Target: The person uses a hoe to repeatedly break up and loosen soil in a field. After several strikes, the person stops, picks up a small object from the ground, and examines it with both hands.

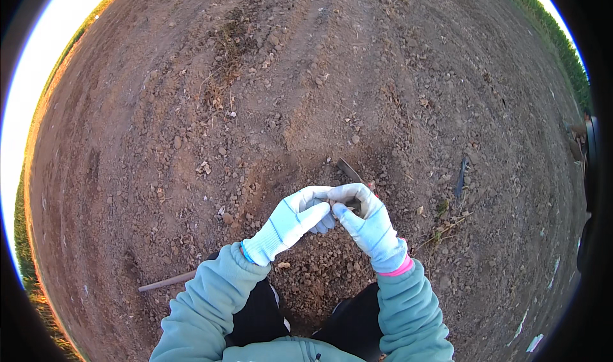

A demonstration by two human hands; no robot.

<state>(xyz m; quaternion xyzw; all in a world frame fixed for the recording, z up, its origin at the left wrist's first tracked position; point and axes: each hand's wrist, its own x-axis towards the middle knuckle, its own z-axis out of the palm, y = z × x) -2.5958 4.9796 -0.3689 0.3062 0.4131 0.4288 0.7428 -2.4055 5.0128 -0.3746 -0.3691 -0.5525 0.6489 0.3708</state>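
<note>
My left hand (294, 220), in a whitish knit work glove, is raised over the soil with its fingers curled and thumb tip pointing right. My right hand (366, 223), in a matching glove with a pink cuff, meets it fingertip to fingertip. A small brownish piece (332, 202) shows between the right thumb and forefinger; it is too small to name. Whether the left fingers also grip it is hidden. Just beyond my right hand lies a flat metal tool blade (349, 169), with a red part near it. Below the hands is loose, crumbly soil (321, 271) between my legs.
A wooden handle (167, 281) lies left of my left sleeve; its link to the blade is hidden. A dark strip (461, 177) and dry plant stems (445, 230) lie to the right. Part of a person (578, 137) and a dark object (592, 165) show at the right rim.
</note>
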